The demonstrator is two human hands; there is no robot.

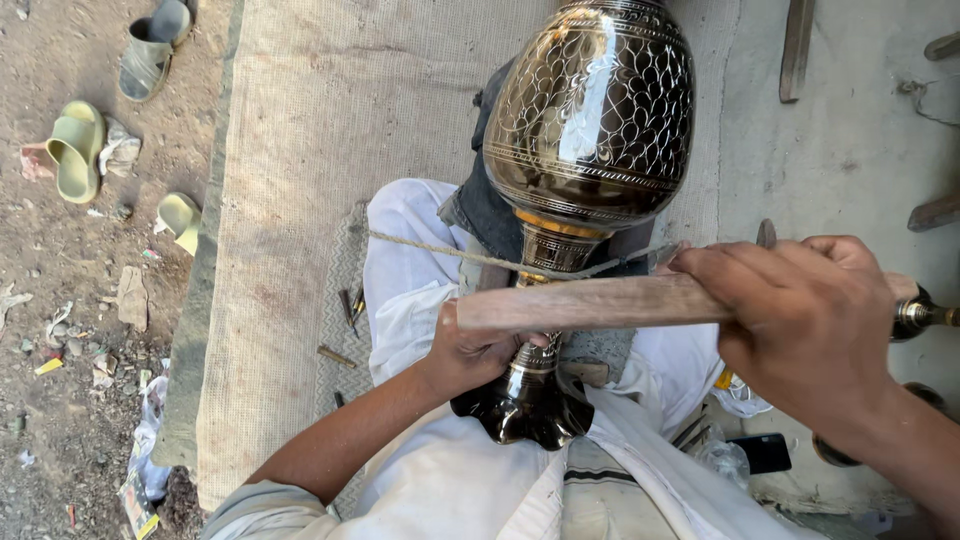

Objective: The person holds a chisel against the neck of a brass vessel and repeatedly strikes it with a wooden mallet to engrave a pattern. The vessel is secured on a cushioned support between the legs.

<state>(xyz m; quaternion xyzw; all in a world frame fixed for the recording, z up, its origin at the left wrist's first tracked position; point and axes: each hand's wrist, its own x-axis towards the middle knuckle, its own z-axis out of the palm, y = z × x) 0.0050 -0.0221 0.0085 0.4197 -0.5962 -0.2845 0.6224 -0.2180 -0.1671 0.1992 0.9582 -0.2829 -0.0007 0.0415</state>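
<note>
A large dark metal vase [590,110] with fine engraved leaf patterns lies across my lap, its round belly pointing away and its flared foot [520,410] near my body. My left hand [475,352] grips the vase's narrow neck, just under a wooden stick. My right hand [800,320] is closed around that flat wooden stick [590,303], held crosswise above the neck. A thin cord [440,250] runs across the neck of the vase. My white clothing [410,290] lies beneath.
A woven beige mat [310,150] covers the ground under me. Green sandals [75,150] and litter lie on the dirt at left. Small metal tools [352,305] rest on the mat. A dark phone [762,452] and another metal piece [925,315] lie at right on concrete.
</note>
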